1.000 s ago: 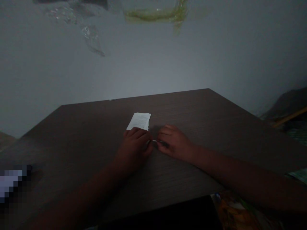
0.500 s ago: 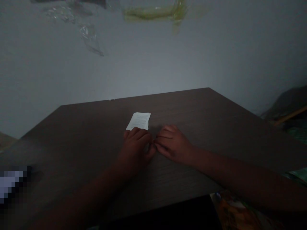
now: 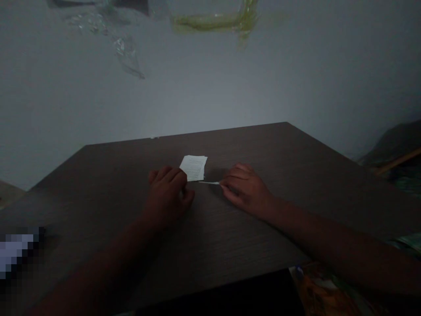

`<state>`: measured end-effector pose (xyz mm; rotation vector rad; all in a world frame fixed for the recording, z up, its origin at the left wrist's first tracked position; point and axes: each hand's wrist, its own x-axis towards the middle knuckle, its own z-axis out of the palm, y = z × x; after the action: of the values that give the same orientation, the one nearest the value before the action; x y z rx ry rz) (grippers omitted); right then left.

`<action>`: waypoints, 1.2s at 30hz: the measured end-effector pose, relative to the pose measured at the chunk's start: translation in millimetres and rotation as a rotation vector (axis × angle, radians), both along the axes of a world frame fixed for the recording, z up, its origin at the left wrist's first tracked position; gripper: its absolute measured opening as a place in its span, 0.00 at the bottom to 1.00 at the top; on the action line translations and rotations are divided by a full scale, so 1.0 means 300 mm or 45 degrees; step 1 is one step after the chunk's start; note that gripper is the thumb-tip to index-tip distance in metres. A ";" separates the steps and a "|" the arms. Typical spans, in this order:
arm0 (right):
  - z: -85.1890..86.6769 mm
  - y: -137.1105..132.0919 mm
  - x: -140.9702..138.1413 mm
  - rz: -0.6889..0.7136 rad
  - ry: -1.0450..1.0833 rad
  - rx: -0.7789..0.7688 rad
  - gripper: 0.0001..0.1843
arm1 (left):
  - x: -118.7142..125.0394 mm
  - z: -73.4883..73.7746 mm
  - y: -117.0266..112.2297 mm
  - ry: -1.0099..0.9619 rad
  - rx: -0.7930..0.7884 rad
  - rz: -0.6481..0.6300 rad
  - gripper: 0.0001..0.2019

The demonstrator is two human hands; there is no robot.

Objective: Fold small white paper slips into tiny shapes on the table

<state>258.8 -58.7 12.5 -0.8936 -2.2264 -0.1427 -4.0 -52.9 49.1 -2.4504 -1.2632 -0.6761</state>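
My right hand (image 3: 245,188) pinches one end of a thin white strip (image 3: 210,182), which looks like paper. The strip points left from my fingertips, just above the table. A small stack of white printed paper sheets (image 3: 194,167) lies flat beyond the strip, with slightly uneven edges. To the left, my left hand (image 3: 168,191) is loosely curled, its thumb apart from the fingers and nothing visible between them. Its knuckles cover the near left corner of the sheets; whether they touch is unclear.
Both arms rest over a dark wooden table (image 3: 250,145) that meets a pale wall (image 3: 217,87). A blurred-out object (image 3: 16,250) sits at the left edge. Yellow tape (image 3: 210,23) and clear tape (image 3: 126,55) stick to the wall. Colourful fabric or wrapping (image 3: 325,285) shows below the table's front edge.
My hands were together near the sheets and have moved apart. The left went left; the right moved slightly right and away from me, with the white strip now showing in its fingers.
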 end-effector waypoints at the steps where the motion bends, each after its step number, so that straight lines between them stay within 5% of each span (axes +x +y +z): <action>1: -0.001 0.003 0.002 -0.011 -0.010 0.003 0.13 | -0.006 0.001 0.004 -0.008 0.014 -0.016 0.07; 10: -0.011 -0.021 -0.029 0.054 -0.061 0.056 0.09 | 0.099 -0.028 -0.061 -0.037 -0.035 -0.276 0.07; 20: -0.011 -0.001 -0.002 0.003 -0.037 0.033 0.09 | 0.035 -0.007 -0.011 0.018 -0.018 -0.095 0.05; 28: -0.025 -0.002 -0.018 0.052 0.011 0.065 0.06 | 0.075 -0.023 -0.049 -0.011 0.042 -0.324 0.06; 36: -0.032 -0.001 -0.051 0.074 0.139 0.034 0.05 | 0.098 -0.043 -0.053 0.042 0.092 -0.350 0.09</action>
<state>243.7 -58.9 2.8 -0.8027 -2.1415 -0.0941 25.5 -68.8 36.1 -2.5878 -0.8811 -0.7325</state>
